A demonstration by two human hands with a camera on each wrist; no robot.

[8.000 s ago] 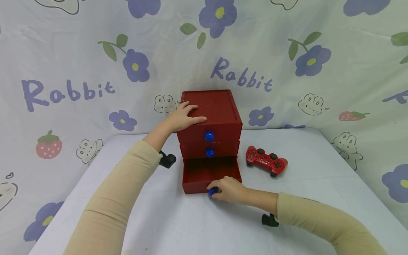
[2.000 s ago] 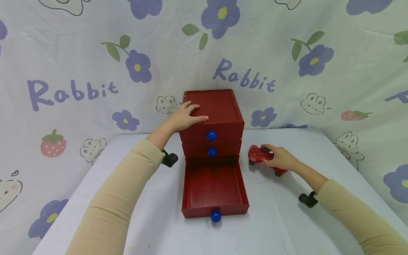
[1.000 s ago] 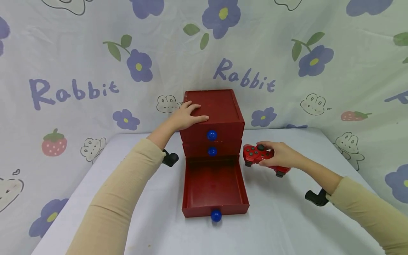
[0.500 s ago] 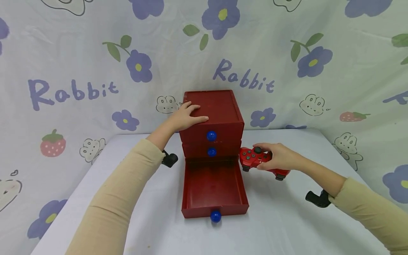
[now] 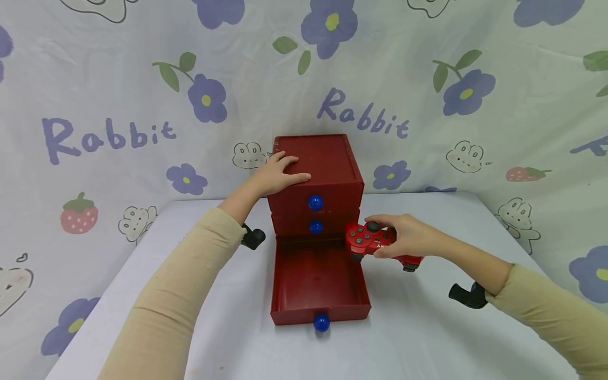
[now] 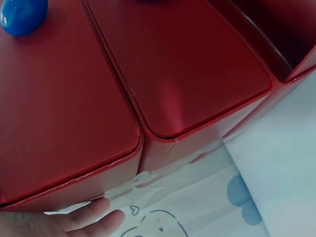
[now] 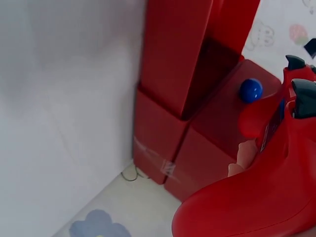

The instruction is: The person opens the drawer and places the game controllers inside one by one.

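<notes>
A red game controller [image 5: 363,238] with black sticks is gripped across its middle by my right hand [image 5: 404,236]. It is raised off the table, its left end overlapping the right wall of the pulled-out bottom drawer [image 5: 315,279] in the head view. Close up in the right wrist view, the controller [image 7: 256,192] hides most of the hand. My left hand [image 5: 275,175] rests with spread fingers on the top left of the red drawer cabinet [image 5: 323,155]. In the left wrist view, fingers [image 6: 98,224] show at the cabinet's side.
Blue round knobs sit on the two shut upper drawers, one being the top knob [image 5: 315,202]. Another blue knob [image 5: 321,322] is on the open drawer's front. A white-covered table [image 5: 228,316] lies beneath, and a patterned cloth [image 5: 266,79] hangs behind.
Earlier my right hand pulled the bottom drawer out by its knob, then took hold of the controller. Since then it has lifted the controller and moved it left toward the drawer. The left hand stayed.
</notes>
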